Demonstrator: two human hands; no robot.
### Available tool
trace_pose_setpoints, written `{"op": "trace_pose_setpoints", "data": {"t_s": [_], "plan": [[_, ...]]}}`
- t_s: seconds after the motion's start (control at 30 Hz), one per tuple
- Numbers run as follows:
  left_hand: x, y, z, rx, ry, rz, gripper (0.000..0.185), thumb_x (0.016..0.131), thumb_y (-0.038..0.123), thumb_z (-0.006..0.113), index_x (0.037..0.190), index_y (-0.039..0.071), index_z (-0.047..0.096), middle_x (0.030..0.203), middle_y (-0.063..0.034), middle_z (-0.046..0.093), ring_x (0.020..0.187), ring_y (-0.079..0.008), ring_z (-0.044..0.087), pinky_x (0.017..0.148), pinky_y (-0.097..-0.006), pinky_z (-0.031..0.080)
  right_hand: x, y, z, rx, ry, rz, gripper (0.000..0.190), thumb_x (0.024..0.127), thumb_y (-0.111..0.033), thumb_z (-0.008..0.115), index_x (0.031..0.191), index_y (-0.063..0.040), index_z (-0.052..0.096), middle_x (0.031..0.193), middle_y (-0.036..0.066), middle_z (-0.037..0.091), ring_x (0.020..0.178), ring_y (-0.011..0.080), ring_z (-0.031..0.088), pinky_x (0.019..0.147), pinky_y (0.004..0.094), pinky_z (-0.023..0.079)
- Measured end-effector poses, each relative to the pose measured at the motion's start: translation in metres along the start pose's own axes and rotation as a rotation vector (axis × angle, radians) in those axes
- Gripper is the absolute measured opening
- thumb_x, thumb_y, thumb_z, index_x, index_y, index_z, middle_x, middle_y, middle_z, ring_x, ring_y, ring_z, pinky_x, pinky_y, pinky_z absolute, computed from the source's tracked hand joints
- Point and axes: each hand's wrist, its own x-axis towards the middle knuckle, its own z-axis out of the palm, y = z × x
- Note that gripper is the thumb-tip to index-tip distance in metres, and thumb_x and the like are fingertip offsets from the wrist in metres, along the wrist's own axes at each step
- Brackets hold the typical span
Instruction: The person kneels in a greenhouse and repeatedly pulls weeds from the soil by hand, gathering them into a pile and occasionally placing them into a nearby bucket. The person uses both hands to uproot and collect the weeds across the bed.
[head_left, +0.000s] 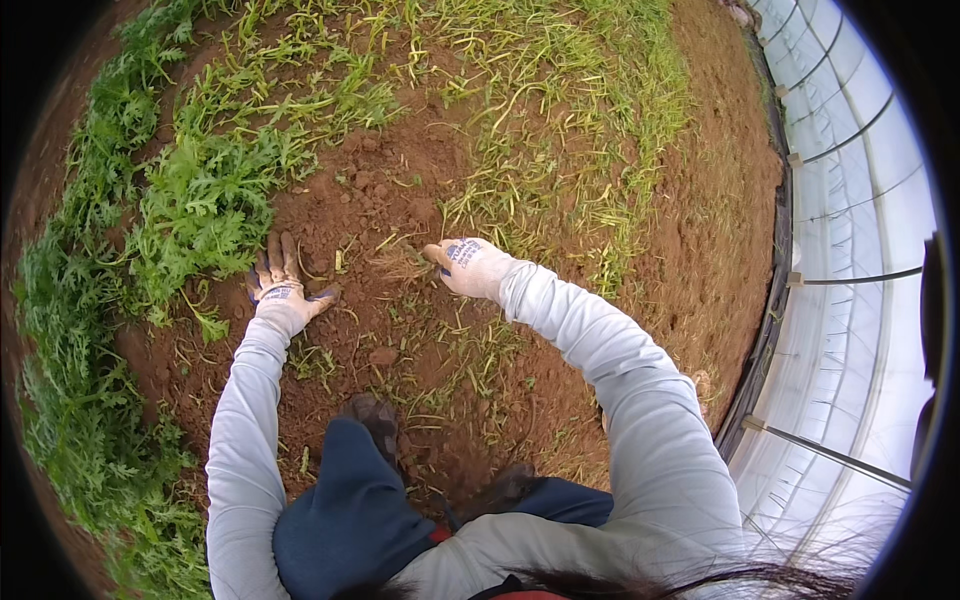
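My left hand (283, 289), in a soiled white work glove, lies with spread fingers on reddish-brown soil (375, 180) beside leafy green plants (202, 202). Its fingertips reach the plants' lower edge, and nothing shows in its grasp. Farther right, my right hand (465, 264) wears a similar glove with blue parts and printing; its fingers are curled down toward the ground. A tuft of dry, pale roots or stems (401, 262) lies at those fingertips. Whether the fingers hold it is not clear, since their undersides are hidden.
Cut yellow-green stems (540, 127) are strewn over the soil ahead and to the right. A dense row of leafy plants (67, 375) runs along the left. Translucent plastic sheeting (847, 322) with curved metal ribs forms the right side. My shoe (375, 424) rests on the soil below.
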Motion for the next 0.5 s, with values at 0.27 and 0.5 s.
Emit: {"op": "trace_pose_setpoints", "data": {"t_s": [0.27,0.5], "plan": [[0.003,0.003,0.005,-0.013,-0.010,0.022,0.133,0.069,0.072,0.068,0.156,0.016,-0.015,0.164,-0.0131,-0.010,0.149,-0.0424,0.003,0.118,-0.0597,0.008,0.094,0.033,-0.025,-0.180,0.249,0.574,0.042,0.095,-0.016,0.050,0.136,-0.008,0.052,0.130,0.019,0.060,0.110,0.0343,0.065,0.085,0.0433,0.055],[0.003,-0.001,0.001,-0.032,-0.004,0.023,0.133,0.069,0.073,0.069,0.156,0.015,-0.014,0.164,-0.0149,-0.008,0.149,-0.0427,0.003,0.118,-0.0580,0.006,0.090,0.040,-0.051,0.000,0.011,0.529,0.037,0.092,-0.018,0.050,0.123,-0.003,0.064,0.124,0.018,0.065,0.113,0.0320,0.064,0.093,0.0403,0.052]]}}
